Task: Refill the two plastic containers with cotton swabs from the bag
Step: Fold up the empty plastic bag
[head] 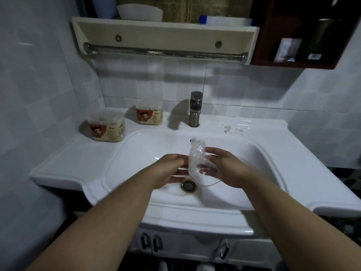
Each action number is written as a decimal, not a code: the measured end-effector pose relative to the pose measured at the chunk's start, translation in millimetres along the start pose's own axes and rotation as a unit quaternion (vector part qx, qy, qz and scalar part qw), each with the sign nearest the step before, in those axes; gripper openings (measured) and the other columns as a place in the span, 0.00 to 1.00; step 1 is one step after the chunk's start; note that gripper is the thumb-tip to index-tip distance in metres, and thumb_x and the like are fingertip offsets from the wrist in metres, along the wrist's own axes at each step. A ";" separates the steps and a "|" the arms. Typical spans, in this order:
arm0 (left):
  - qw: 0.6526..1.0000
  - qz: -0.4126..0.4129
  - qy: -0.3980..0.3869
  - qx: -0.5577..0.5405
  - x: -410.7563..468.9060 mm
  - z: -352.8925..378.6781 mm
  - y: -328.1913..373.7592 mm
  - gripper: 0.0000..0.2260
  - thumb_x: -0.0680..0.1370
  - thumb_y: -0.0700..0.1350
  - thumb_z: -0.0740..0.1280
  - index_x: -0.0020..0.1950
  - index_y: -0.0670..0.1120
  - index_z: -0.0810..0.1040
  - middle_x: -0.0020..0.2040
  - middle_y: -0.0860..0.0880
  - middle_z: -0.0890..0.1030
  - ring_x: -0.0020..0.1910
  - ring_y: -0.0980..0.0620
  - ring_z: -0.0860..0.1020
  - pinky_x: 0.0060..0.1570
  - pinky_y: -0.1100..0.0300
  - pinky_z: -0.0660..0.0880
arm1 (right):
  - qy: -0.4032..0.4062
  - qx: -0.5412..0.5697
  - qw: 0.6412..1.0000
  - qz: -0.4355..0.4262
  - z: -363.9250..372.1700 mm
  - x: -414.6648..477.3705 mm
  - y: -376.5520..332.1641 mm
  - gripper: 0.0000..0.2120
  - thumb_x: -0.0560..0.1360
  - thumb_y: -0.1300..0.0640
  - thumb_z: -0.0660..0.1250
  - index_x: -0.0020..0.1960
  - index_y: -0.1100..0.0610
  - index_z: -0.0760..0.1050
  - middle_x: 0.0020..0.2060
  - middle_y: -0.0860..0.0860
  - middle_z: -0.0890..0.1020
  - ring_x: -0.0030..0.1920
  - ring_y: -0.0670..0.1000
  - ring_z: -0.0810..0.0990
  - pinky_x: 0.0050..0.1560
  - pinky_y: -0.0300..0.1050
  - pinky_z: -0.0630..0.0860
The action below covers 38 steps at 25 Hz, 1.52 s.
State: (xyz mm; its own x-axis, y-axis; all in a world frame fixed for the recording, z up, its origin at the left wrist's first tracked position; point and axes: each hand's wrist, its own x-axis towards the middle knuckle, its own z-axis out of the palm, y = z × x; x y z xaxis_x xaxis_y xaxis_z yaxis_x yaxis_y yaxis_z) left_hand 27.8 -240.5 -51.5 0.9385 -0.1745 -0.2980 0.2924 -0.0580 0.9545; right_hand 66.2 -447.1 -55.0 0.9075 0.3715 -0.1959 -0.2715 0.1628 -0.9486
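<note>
I have the white counter (74, 159) wrapping the sink (136, 145), with both hands held over the basin. My right hand (227, 170) curls round the lower part of the clear bag (196, 153), and my left hand (169, 169) pinches its left edge, as far as the blur lets me judge. The near container (106, 127) and far container (149, 114) stand on the counter up and to the left, well apart from the bag and nearer my left hand. The bag's long axis runs roughly upright.
</note>
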 end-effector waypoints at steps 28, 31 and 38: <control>0.964 0.065 0.200 -0.163 22.4 -17.6 -0.4 0.05 0.78 0.37 0.69 0.49 0.47 0.77 0.42 0.47 0.82 0.39 0.52 0.81 0.40 0.59 0.78 | 0.275 -0.124 0.944 -0.133 -13.7 10.1 -6.5 0.07 0.80 0.59 0.66 0.51 0.59 0.83 0.33 0.55 0.81 0.36 0.53 0.80 0.38 0.48 0.82; 0.972 0.031 0.194 -0.129 21.6 -13.2 -1.8 0.06 0.80 0.37 0.67 0.50 0.47 0.76 0.45 0.46 0.80 0.40 0.51 0.80 0.41 0.58 0.78 | 0.235 -0.109 0.961 -0.099 -12.8 7.8 -6.0 0.08 0.81 0.60 0.63 0.51 0.59 0.81 0.38 0.57 0.80 0.39 0.55 0.80 0.43 0.54 0.85; 0.977 -0.022 0.185 -0.106 21.0 -17.6 0.3 0.17 0.80 0.61 0.66 0.52 0.47 0.79 0.52 0.48 0.85 0.51 0.49 0.82 0.54 0.52 0.77 | 0.205 -0.368 0.892 -0.167 -7.2 3.5 -3.3 0.09 0.82 0.56 0.64 0.52 0.47 0.84 0.41 0.40 0.81 0.39 0.44 0.78 0.43 0.40 0.75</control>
State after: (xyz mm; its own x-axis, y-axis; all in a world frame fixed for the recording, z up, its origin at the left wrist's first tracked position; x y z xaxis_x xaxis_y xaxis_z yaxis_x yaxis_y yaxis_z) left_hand 50.9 -226.9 -57.4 0.9147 0.1924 -0.3554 0.3293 0.1551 0.9314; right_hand 72.6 -453.0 -54.4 0.9801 0.0250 0.1967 0.1829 -0.4973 -0.8481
